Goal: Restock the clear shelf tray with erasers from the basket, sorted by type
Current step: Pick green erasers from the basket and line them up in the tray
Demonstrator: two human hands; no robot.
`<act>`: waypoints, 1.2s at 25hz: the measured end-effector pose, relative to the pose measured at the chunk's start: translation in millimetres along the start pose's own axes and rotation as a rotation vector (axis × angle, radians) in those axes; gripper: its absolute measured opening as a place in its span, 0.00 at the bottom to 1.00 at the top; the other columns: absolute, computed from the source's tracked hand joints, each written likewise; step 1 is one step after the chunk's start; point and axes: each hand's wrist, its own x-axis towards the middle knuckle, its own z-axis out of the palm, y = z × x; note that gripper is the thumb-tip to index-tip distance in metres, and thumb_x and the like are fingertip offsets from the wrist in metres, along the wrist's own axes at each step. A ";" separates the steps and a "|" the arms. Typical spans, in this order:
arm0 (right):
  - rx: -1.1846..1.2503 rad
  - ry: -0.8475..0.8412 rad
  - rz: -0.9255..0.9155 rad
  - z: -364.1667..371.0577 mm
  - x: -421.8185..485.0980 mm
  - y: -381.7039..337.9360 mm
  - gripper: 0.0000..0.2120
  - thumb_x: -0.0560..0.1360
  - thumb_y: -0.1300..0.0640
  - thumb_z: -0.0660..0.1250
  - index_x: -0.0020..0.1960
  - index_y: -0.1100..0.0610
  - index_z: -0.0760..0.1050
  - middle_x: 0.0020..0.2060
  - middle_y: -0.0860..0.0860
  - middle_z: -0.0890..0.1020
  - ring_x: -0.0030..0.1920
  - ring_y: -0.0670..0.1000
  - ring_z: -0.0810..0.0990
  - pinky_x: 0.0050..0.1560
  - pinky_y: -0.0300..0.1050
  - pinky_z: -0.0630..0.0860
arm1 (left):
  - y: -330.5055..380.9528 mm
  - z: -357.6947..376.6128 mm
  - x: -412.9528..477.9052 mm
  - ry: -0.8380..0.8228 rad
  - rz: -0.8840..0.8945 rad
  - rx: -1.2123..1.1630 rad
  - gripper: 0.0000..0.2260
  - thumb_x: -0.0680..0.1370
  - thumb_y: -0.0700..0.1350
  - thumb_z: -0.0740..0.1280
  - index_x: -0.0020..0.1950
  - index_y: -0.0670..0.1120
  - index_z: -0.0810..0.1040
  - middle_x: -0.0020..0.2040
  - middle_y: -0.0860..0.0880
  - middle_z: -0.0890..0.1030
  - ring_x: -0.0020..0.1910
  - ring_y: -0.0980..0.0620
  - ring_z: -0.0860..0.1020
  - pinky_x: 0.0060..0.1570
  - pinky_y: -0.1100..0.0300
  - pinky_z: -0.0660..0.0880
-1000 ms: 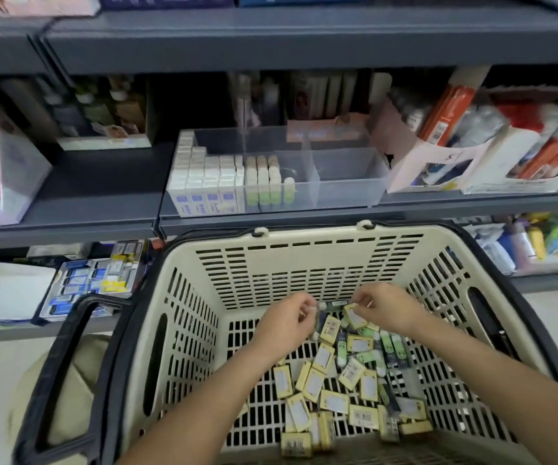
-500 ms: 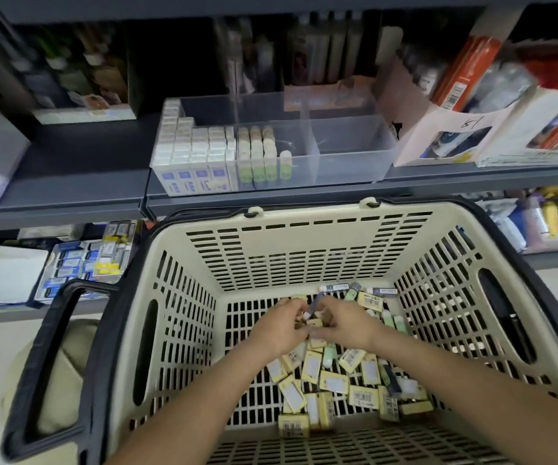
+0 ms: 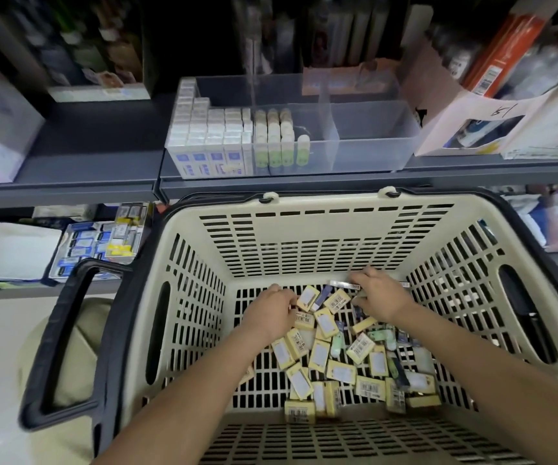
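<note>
Two hands: both down in the basket (image 3: 304, 229), backs to the camera
Left hand (image 3: 270, 313): fingers curled over yellow erasers (image 3: 339, 370) at the heap's near-left edge; grip hidden, cannot tell
Right hand (image 3: 383, 297): fingers bent onto slim barcoded sticks (image 3: 341, 284) by the far wall; holding one or not, cannot tell
Stock: mixed loose on the basket floor (yellow, dark, mint-green erasers (image 3: 383, 335)), probably why both hands pick through it
Clear tray (image 3: 371, 135): on the shelf (image 3: 86, 156) above; left sections stocked, right section bare, likely awaiting another type

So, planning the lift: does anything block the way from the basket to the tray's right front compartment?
Nothing visible does: the basket is open-topped, and the clear tray sits uncovered just beyond its far rim.
</note>
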 end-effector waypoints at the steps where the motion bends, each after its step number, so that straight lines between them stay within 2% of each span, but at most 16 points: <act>1: 0.012 -0.012 -0.004 -1.5 -0.4 3.4 0.17 0.75 0.54 0.65 0.64 0.50 0.69 0.59 0.50 0.73 0.60 0.53 0.70 0.56 0.47 0.72 | 2.9 0.0 0.7 0.009 0.005 -0.016 0.12 0.79 0.47 0.60 0.62 0.48 0.74 0.57 0.47 0.72 0.56 0.49 0.73 0.54 0.56 0.72; 4: 0.058 0.034 0.035 -3.5 -2.2 11.3 0.09 0.76 0.53 0.64 0.56 0.51 0.75 0.56 0.49 0.77 0.52 0.49 0.75 0.51 0.45 0.75 | 13.4 1.3 1.7 0.003 0.035 -0.059 0.13 0.78 0.47 0.61 0.62 0.48 0.74 0.58 0.48 0.73 0.57 0.50 0.73 0.56 0.54 0.73; 8: 0.084 -0.009 0.084 3.2 -5.2 -1.8 0.22 0.75 0.48 0.65 0.68 0.49 0.67 0.60 0.50 0.75 0.58 0.52 0.75 0.55 0.49 0.75 | 15.8 3.6 3.2 -0.028 -0.004 -0.164 0.11 0.78 0.47 0.62 0.60 0.47 0.74 0.56 0.48 0.75 0.52 0.51 0.75 0.53 0.55 0.74; 9: 0.053 -0.009 0.089 7.2 -4.9 -7.1 0.22 0.75 0.50 0.65 0.68 0.49 0.67 0.60 0.51 0.75 0.58 0.53 0.75 0.54 0.47 0.74 | 15.7 4.3 3.6 -0.040 -0.024 -0.217 0.11 0.78 0.47 0.62 0.59 0.47 0.74 0.56 0.48 0.75 0.50 0.52 0.75 0.51 0.57 0.74; 11: 0.091 0.060 0.109 9.5 -2.4 -14.0 0.15 0.76 0.55 0.64 0.62 0.52 0.73 0.54 0.53 0.78 0.52 0.54 0.77 0.46 0.45 0.74 | 17.4 4.7 4.0 -0.043 -0.072 -0.340 0.11 0.78 0.45 0.63 0.59 0.46 0.74 0.55 0.48 0.77 0.47 0.53 0.75 0.46 0.61 0.74; 14: 0.385 0.172 0.127 3.0 -1.3 -20.4 0.06 0.74 0.59 0.66 0.50 0.56 0.78 0.37 0.48 0.78 0.39 0.49 0.77 0.37 0.41 0.73 | 25.3 2.2 6.9 -0.029 -0.175 -0.608 0.10 0.79 0.45 0.63 0.57 0.43 0.75 0.52 0.46 0.78 0.49 0.50 0.77 0.46 0.58 0.75; 16: 0.620 0.118 0.047 0.3 -3.2 -34.4 0.07 0.72 0.61 0.69 0.49 0.54 0.79 0.36 0.44 0.78 0.39 0.45 0.77 0.41 0.36 0.73 | 31.7 -0.7 7.1 -0.049 -0.245 -0.867 0.10 0.79 0.47 0.63 0.56 0.43 0.76 0.48 0.48 0.78 0.48 0.50 0.78 0.47 0.55 0.77; 18: 0.759 -0.015 -0.050 3.8 -5.5 -53.5 0.08 0.71 0.59 0.71 0.50 0.53 0.79 0.38 0.45 0.79 0.40 0.45 0.77 0.46 0.40 0.76 | 35.5 -3.6 6.6 -0.045 -0.329 -1.164 0.10 0.80 0.48 0.62 0.55 0.44 0.75 0.47 0.48 0.79 0.45 0.51 0.79 0.46 0.55 0.78; 20: 0.668 0.001 -0.096 9.8 -2.8 -63.8 0.08 0.74 0.55 0.69 0.52 0.52 0.79 0.40 0.46 0.78 0.42 0.45 0.77 0.47 0.42 0.75 | 33.3 -5.6 7.2 0.027 -0.417 -1.310 0.08 0.80 0.46 0.61 0.54 0.43 0.75 0.48 0.47 0.79 0.45 0.50 0.78 0.45 0.55 0.77; 22: 0.283 0.146 -0.119 11.9 4.3 -61.9 0.09 0.77 0.55 0.63 0.56 0.52 0.76 0.48 0.48 0.76 0.51 0.49 0.75 0.52 0.44 0.72 | 27.4 -7.6 8.0 0.081 -0.505 -1.307 0.06 0.81 0.46 0.60 0.52 0.44 0.73 0.46 0.46 0.79 0.45 0.49 0.78 0.42 0.54 0.76; 24: 0.004 0.150 -0.108 15.1 9.0 -54.2 0.16 0.76 0.61 0.59 0.63 0.53 0.70 0.59 0.51 0.74 0.61 0.53 0.70 0.60 0.46 0.67 | 20.7 -9.7 7.9 0.082 -0.576 -1.322 0.06 0.81 0.47 0.60 0.51 0.46 0.72 0.41 0.48 0.77 0.41 0.50 0.77 0.39 0.53 0.76; 26: -0.028 0.068 -0.041 17.3 11.1 -47.3 0.18 0.76 0.61 0.59 0.66 0.54 0.69 0.62 0.52 0.73 0.63 0.55 0.68 0.63 0.46 0.65 | 15.7 -11.7 7.2 0.045 -0.615 -1.382 0.05 0.80 0.47 0.60 0.51 0.47 0.72 0.39 0.47 0.74 0.38 0.52 0.75 0.38 0.53 0.76; 30: -0.025 0.038 0.042 7.1 6.0 -32.8 0.10 0.76 0.53 0.63 0.56 0.53 0.75 0.54 0.52 0.78 0.56 0.53 0.73 0.55 0.46 0.70 | 13.3 -9.3 7.7 -0.037 -0.611 -1.354 0.04 0.78 0.40 0.64 0.45 0.41 0.72 0.33 0.46 0.72 0.29 0.52 0.71 0.28 0.60 0.71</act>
